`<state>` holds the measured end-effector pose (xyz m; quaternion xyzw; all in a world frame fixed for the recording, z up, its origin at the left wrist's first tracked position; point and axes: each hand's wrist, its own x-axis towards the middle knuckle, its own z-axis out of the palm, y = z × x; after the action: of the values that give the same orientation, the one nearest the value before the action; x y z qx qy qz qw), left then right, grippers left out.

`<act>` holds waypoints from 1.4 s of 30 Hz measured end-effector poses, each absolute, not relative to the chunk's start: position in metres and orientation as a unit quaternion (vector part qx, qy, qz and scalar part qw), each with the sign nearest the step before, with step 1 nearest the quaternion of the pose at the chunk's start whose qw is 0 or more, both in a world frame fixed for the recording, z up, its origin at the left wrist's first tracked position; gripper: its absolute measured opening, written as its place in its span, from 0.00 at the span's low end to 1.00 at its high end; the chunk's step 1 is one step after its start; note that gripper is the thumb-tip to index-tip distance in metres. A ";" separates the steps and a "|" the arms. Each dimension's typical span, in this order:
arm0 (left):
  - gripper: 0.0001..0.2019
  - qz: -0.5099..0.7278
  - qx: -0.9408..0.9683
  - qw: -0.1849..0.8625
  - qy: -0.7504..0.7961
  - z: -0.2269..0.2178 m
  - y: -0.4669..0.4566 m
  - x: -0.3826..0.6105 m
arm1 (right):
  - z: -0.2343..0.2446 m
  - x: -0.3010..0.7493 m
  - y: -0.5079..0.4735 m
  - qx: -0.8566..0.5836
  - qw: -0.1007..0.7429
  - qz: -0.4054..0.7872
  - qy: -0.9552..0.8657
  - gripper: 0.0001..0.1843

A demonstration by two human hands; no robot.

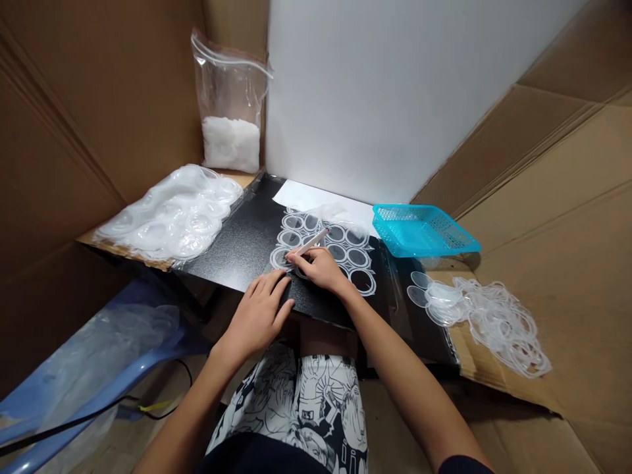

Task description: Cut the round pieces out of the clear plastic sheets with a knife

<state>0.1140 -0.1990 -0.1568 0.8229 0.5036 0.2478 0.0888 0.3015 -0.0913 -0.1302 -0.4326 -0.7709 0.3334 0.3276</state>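
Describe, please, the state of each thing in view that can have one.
White tool: held, slanted
Right hand: gripping the tool
Left hand: open, palm down
Ring sheet: flat
Sheet pile: stacked
White paper: flat
Clear bag: standing, partly filled
Blue basket: upright
Clear discs: loose, overlapping
Loose rings: heaped
Plastic film: crumpled

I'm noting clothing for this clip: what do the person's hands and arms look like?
The left hand and right hand are bare: no gloves or visible rings. Both forearms are uncovered; a dark sleeve edge shows on the right arm.

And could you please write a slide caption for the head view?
Right hand holds a pen-like tool over a sheet of clear rings, left hand at the table edge.
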 end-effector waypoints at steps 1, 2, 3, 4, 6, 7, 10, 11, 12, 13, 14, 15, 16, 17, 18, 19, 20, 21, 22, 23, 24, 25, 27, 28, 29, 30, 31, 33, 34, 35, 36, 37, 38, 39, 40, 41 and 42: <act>0.21 0.244 0.823 0.086 0.505 -0.157 -0.200 0.114 | -0.131 0.302 -0.091 -0.431 0.331 0.344 -0.766 0.14; 0.21 0.241 0.823 0.084 0.507 -0.157 -0.200 0.114 | -0.132 0.303 -0.092 -0.426 0.334 0.354 -0.762 0.14; 0.21 0.239 0.823 0.084 0.509 -0.157 -0.201 0.114 | -0.133 0.303 -0.092 -0.422 0.335 0.360 -0.762 0.13; 0.21 0.238 0.822 0.084 0.510 -0.157 -0.201 0.114 | -0.134 0.303 -0.093 -0.420 0.332 0.361 -0.764 0.13; 0.21 0.238 0.821 0.086 0.513 -0.158 -0.200 0.115 | -0.135 0.301 -0.095 -0.414 0.323 0.350 -0.775 0.13; 0.21 0.239 0.820 0.087 0.513 -0.158 -0.199 0.115 | -0.136 0.300 -0.097 -0.406 0.321 0.337 -0.786 0.12; 0.22 0.247 0.820 0.093 0.509 -0.157 -0.198 0.114 | -0.138 0.298 -0.101 -0.363 0.331 0.291 -0.821 0.12; 0.23 0.249 0.819 0.095 0.508 -0.157 -0.197 0.114 | -0.138 0.298 -0.102 -0.354 0.336 0.283 -0.826 0.12; 0.23 0.249 0.819 0.096 0.508 -0.157 -0.197 0.114 | -0.138 0.298 -0.102 -0.354 0.340 0.280 -0.825 0.12; 0.23 0.248 0.818 0.096 0.510 -0.157 -0.197 0.115 | -0.138 0.298 -0.103 -0.363 0.343 0.283 -0.819 0.12; 0.22 0.245 0.817 0.096 0.513 -0.157 -0.197 0.115 | -0.138 0.298 -0.103 -0.376 0.344 0.289 -0.810 0.12; 0.22 0.242 0.816 0.096 0.516 -0.157 -0.196 0.115 | -0.137 0.298 -0.103 -0.388 0.344 0.296 -0.802 0.12; 0.22 0.238 0.816 0.096 0.518 -0.157 -0.196 0.115 | -0.137 0.298 -0.103 -0.394 0.344 0.299 -0.798 0.12; 0.22 0.236 0.817 0.095 0.518 -0.157 -0.196 0.115 | -0.138 0.298 -0.103 -0.392 0.345 0.298 -0.799 0.12; 0.22 0.235 0.818 0.095 0.517 -0.157 -0.196 0.115 | -0.139 0.298 -0.102 -0.382 0.346 0.292 -0.806 0.12; 0.23 0.236 0.818 0.095 0.515 -0.157 -0.196 0.115 | -0.140 0.298 -0.102 -0.368 0.347 0.280 -0.816 0.12; 0.23 0.238 0.819 0.096 0.514 -0.157 -0.196 0.115 | -0.142 0.297 -0.102 -0.352 0.346 0.263 -0.829 0.12; 0.23 0.239 0.819 0.098 0.513 -0.157 -0.196 0.115 | -0.143 0.297 -0.102 -0.338 0.344 0.243 -0.842 0.13; 0.23 0.239 0.818 0.099 0.513 -0.157 -0.196 0.115 | -0.145 0.296 -0.102 -0.328 0.342 0.225 -0.851 0.14; 0.23 0.238 0.818 0.100 0.514 -0.157 -0.196 0.115 | -0.145 0.296 -0.102 -0.325 0.341 0.215 -0.856 0.14; 0.23 0.235 0.818 0.100 0.516 -0.156 -0.196 0.115 | -0.145 0.296 -0.102 -0.330 0.344 0.215 -0.852 0.14; 0.23 0.233 0.817 0.099 0.518 -0.156 -0.196 0.115 | -0.145 0.297 -0.102 -0.343 0.349 0.227 -0.842 0.14; 0.23 0.229 0.818 0.094 0.519 -0.157 -0.197 0.115 | -0.142 0.298 -0.102 -0.377 0.350 0.269 -0.814 0.13; 0.23 0.228 0.819 0.092 0.518 -0.158 -0.198 0.114 | -0.141 0.299 -0.101 -0.393 0.345 0.288 -0.802 0.13; 0.23 0.227 0.821 0.089 0.517 -0.158 -0.199 0.114 | -0.139 0.300 -0.101 -0.405 0.336 0.299 -0.796 0.13; 0.23 0.225 0.822 0.086 0.516 -0.159 -0.199 0.114 | -0.138 0.300 -0.101 -0.411 0.326 0.305 -0.795 0.13; 0.23 0.224 0.823 0.084 0.515 -0.160 -0.200 0.113 | -0.137 0.301 -0.100 -0.412 0.320 0.306 -0.796 0.12; 0.23 0.221 0.824 0.079 0.516 -0.161 -0.200 0.114 | -0.137 0.301 -0.100 -0.405 0.320 0.304 -0.800 0.12; 0.23 0.221 0.823 0.077 0.518 -0.161 -0.201 0.114 | -0.137 0.301 -0.100 -0.401 0.324 0.304 -0.801 0.12; 0.23 0.222 0.822 0.076 0.519 -0.161 -0.201 0.115 | -0.137 0.301 -0.100 -0.397 0.328 0.304 -0.801 0.12; 0.23 0.222 0.821 0.075 0.521 -0.161 -0.201 0.115 | -0.137 0.301 -0.101 -0.396 0.331 0.305 -0.800 0.12; 0.23 0.222 0.819 0.073 0.523 -0.162 -0.201 0.116 | -0.137 0.301 -0.101 -0.397 0.332 0.306 -0.799 0.12; 0.23 0.222 0.818 0.071 0.525 -0.162 -0.201 0.116 | -0.138 0.302 -0.100 -0.399 0.330 0.308 -0.798 0.12; 0.23 0.221 0.818 0.070 0.527 -0.162 -0.202 0.116 | -0.138 0.302 -0.100 -0.401 0.328 0.308 -0.798 0.12; 0.23 0.220 0.818 0.068 0.528 -0.162 -0.202 0.117 | -0.138 0.302 -0.100 -0.400 0.327 0.306 -0.799 0.12; 0.23 0.219 0.818 0.068 0.528 -0.162 -0.202 0.117 | -0.138 0.302 -0.100 -0.393 0.328 0.301 -0.804 0.11; 0.23 0.220 0.818 0.068 0.527 -0.161 -0.201 0.117 | -0.139 0.302 -0.100 -0.378 0.331 0.291 -0.814 0.11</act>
<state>0.1174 -0.2014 -0.1614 0.8181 0.5272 0.2195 0.0676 0.3016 -0.0999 -0.1394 -0.3785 -0.8142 0.2906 0.3309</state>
